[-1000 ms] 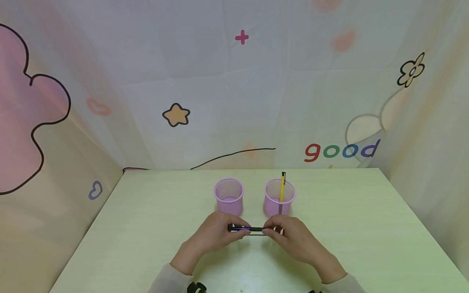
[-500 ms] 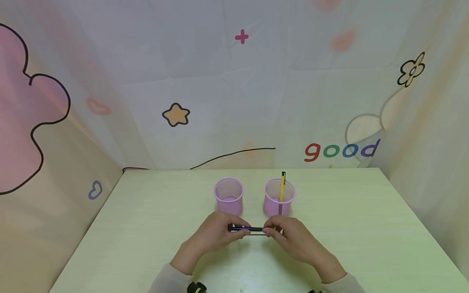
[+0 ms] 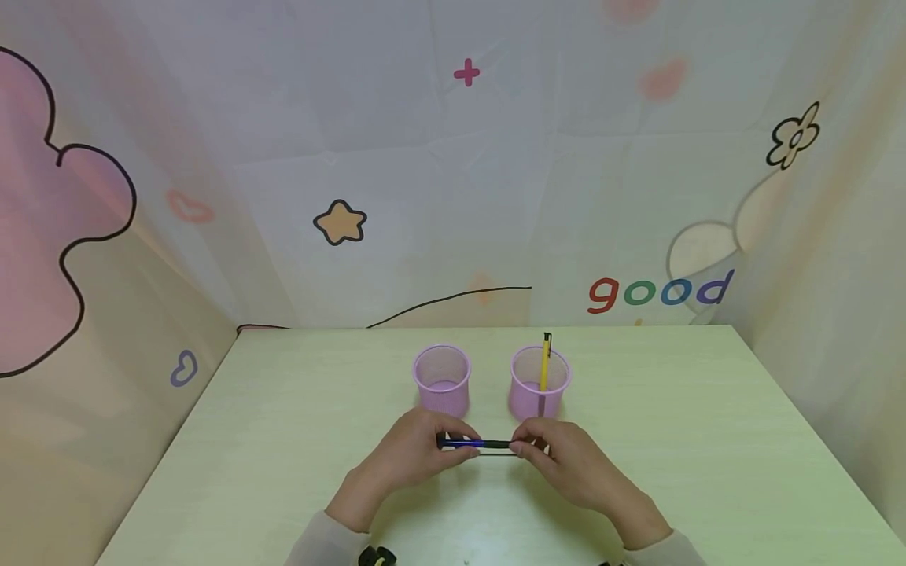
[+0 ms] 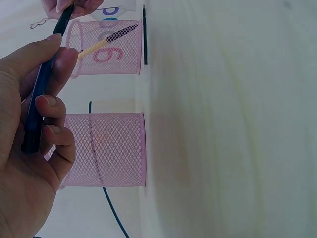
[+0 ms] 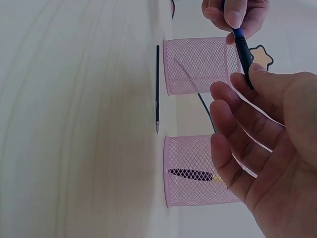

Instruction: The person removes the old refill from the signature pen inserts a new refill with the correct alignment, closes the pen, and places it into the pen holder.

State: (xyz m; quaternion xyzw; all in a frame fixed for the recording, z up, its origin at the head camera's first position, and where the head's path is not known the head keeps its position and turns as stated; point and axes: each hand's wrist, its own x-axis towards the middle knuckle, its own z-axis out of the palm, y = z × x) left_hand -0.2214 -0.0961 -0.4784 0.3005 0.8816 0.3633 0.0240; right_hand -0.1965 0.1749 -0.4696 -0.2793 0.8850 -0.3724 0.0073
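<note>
A blue pen (image 3: 463, 443) with a black grip lies level between my two hands, above the table. My left hand (image 3: 414, 452) holds its blue barrel, fingers curled round it in the left wrist view. The thumb and forefinger of my right hand (image 3: 569, 464) pinch the black tip end; its other fingers are loosely bent in the right wrist view. A thin dark pen refill (image 5: 157, 89) with a metal tip lies on the table below the pen, partly hidden by the hands in the head view.
Behind the hands stand two pink mesh pen holders. The left holder (image 3: 443, 399) has nothing visible in it. A yellow pen (image 3: 544, 365) with a black end leans in the right holder (image 3: 525, 402). A printed curtain (image 3: 396, 157) hangs behind the pale table (image 3: 283, 409).
My hands have drawn very slightly apart, the left a little to the left, and a bit more of the pen shows between them. The holders and refill stay put.
</note>
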